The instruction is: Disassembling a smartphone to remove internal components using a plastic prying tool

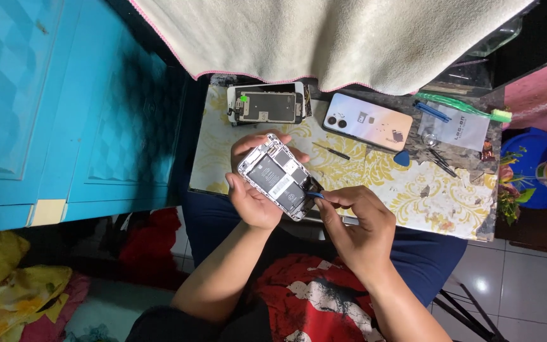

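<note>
My left hand [252, 196] grips an opened phone body [277, 177] with its battery and circuit parts showing, held tilted above the near edge of the small table [375, 171]. My right hand [356, 221] pinches a thin blue-handled tool [316, 194] whose tip touches the phone's lower right corner. A detached screen panel [265, 104] lies face down at the table's back left.
A pale phone back cover [367, 121], a small screwdriver [332, 151], a blue pick [402, 158], tweezers [441, 161], a clear bag [457, 125] and a green toothbrush [466, 107] lie on the table. A cream towel [324, 35] hangs behind. A turquoise cabinet [64, 107] stands left.
</note>
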